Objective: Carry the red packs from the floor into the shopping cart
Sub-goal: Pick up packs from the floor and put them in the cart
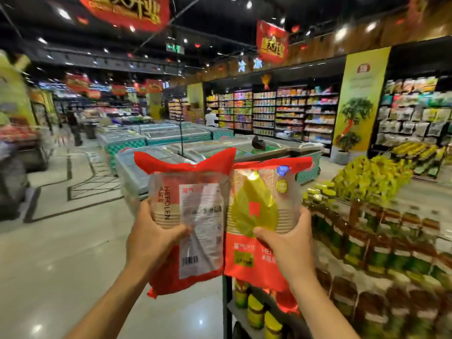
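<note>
I am gripping one pack [195, 204] in my left hand [151, 233] and a second pack [254, 263] in my right hand [289, 243], both raised side by side, well off the floor [73, 253]. No cart is showing, so I am judging the drop-off as yet to come.

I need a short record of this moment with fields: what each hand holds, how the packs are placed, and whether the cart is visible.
left hand: grips a red pack, back label and barcode facing the camera
right hand: grips a second red pack, yellow leaf front facing the camera
packs: raised, upright, side by side; contact unclear
shopping cart: not in view
surroundings: jar shelf at right, chest freezers ahead
</note>
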{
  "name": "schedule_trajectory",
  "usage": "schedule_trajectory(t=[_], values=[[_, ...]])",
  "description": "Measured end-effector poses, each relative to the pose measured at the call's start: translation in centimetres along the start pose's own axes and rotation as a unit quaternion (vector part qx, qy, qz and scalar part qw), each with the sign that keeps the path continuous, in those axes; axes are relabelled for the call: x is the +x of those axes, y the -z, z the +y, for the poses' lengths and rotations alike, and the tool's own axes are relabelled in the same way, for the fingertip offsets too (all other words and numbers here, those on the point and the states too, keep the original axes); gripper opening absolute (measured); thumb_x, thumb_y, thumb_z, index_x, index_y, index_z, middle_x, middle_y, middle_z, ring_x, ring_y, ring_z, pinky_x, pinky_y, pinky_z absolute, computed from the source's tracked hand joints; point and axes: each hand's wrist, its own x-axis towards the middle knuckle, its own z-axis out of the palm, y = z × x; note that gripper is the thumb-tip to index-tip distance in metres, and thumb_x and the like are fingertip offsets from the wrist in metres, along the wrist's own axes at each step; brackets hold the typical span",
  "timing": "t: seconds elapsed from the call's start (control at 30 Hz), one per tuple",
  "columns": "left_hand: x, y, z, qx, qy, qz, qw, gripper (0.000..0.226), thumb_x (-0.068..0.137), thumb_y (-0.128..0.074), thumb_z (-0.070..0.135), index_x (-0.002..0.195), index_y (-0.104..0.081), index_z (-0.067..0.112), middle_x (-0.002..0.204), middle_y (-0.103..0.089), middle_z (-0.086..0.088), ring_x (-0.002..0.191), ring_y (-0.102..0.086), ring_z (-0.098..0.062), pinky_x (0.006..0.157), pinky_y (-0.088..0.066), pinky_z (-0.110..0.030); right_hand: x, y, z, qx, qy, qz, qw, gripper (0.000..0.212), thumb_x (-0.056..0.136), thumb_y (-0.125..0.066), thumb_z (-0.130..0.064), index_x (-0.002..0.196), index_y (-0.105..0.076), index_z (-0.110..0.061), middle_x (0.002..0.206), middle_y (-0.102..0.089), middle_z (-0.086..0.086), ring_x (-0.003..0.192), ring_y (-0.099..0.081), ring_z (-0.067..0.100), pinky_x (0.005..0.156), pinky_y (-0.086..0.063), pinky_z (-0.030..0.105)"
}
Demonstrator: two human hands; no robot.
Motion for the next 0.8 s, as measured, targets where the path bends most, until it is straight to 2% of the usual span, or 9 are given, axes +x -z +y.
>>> schedule_trajectory(t=[0.1,0.2,0.3,0.4,0.5,0.8], values=[[2.8,3.3,-2.7,-0.005,0.011,0.018,1.000,0.088,0.035,-0.083,0.054,0.116,-0.050,0.042,0.103,-0.073,0.014,0.091,-0.073,-0.017,0.086,-0.060,-0.053,0.4,-5.5,-0.6,-0.006,0.014,-0.035,0.999,0.092,0.057,-0.096,-0.033,0.124,-0.033,-0.037,0.119,-0.049,-0.011,0.115,-0.052,0.014,0.096,-0.046,0.040],[5.3,6.0,-4.8,-0.001,0.017,0.037,0.999,0.088,0.040,-0.084,0.050,0.119,-0.049,0.040,0.107,-0.071,0.013,0.094,-0.071,-0.018,0.088,-0.060,-0.053,0.5,-10.7,-1.3,-0.005,0.017,-0.060,0.998,0.092,0.059,-0.096,-0.029,0.124,-0.031,-0.038,0.113,-0.049,-0.013,0.112,-0.053,0.015,0.093,-0.045,0.039],[8.0,8.1,-7.1,0.003,0.028,0.054,0.998,0.084,0.042,-0.083,0.049,0.117,-0.047,0.042,0.107,-0.070,0.014,0.094,-0.071,-0.018,0.088,-0.060,-0.052,0.6,-15.2,-1.6,0.000,0.010,-0.077,0.997,0.093,0.052,-0.092,-0.040,0.125,-0.034,-0.038,0.120,-0.056,-0.007,0.113,-0.059,0.020,0.096,-0.051,0.047],[10.7,9.6,-9.0,0.000,0.037,0.061,0.997,0.083,0.041,-0.082,0.047,0.116,-0.047,0.044,0.105,-0.070,0.015,0.094,-0.071,-0.016,0.087,-0.060,-0.052,1.2,-18.7,-2.2,0.008,0.008,-0.089,0.996,0.091,0.053,-0.094,-0.035,0.122,-0.036,-0.036,0.121,-0.058,-0.004,0.110,-0.061,0.021,0.095,-0.054,0.049],[13.6,10.3,-10.4,-0.005,0.036,0.061,0.997,0.082,0.044,-0.084,0.045,0.118,-0.047,0.043,0.108,-0.070,0.013,0.095,-0.071,-0.016,0.086,-0.061,-0.053,2.8,-22.1,-2.2,0.009,0.003,-0.095,0.995,0.098,0.040,-0.085,-0.052,0.125,-0.041,-0.033,0.123,-0.061,-0.005,0.108,-0.064,0.019,0.092,-0.056,0.051],[24.1,7.9,-14.7,0.009,0.042,0.072,0.997,0.084,0.042,-0.084,0.048,0.116,-0.045,0.046,0.109,-0.068,0.016,0.096,-0.070,-0.014,0.084,-0.062,-0.052,10.5,-31.5,0.9,0.011,-0.005,-0.113,0.994,0.104,0.040,-0.081,-0.061,0.132,-0.038,-0.040,0.125,-0.060,-0.009,0.109,-0.064,0.019,0.089,-0.058,0.054]])
